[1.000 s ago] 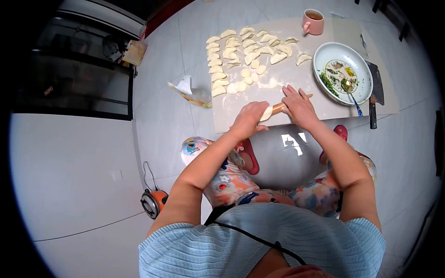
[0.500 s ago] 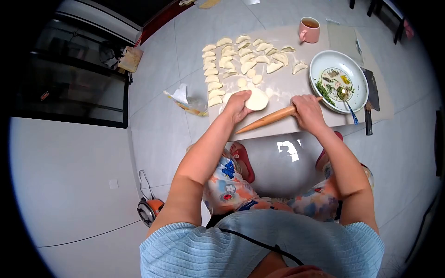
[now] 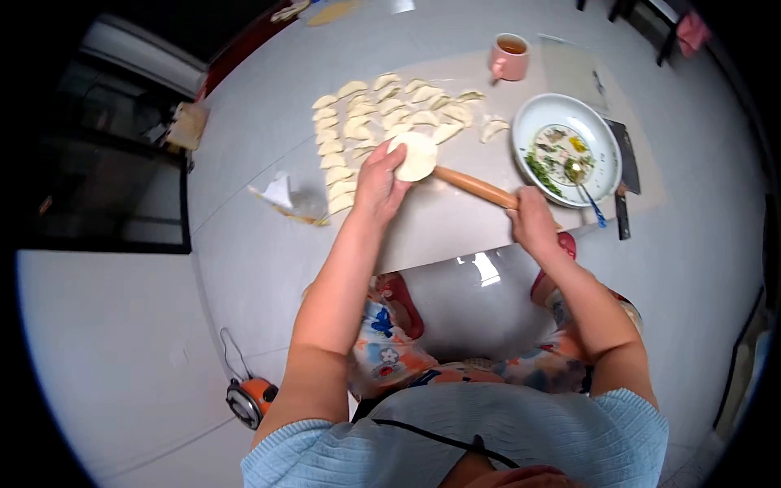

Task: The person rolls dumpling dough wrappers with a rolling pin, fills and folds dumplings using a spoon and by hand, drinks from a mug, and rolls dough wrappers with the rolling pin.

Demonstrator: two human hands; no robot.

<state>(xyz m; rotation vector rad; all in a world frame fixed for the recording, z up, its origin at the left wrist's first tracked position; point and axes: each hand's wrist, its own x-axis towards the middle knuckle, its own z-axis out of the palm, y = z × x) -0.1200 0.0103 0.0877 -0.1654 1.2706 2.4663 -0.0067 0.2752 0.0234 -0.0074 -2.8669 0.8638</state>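
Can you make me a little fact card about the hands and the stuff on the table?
Left hand: holds a flat, round dough wrapper
Right hand: grips a wooden rolling pin
Dumplings: many, set out on the table
Bowl: white, with green bits and a spoon
Beside the bowl: a knife
Cup: pink, with a brown drink

Round wrapper (image 3: 417,158), slanted rolling pin (image 3: 476,188)
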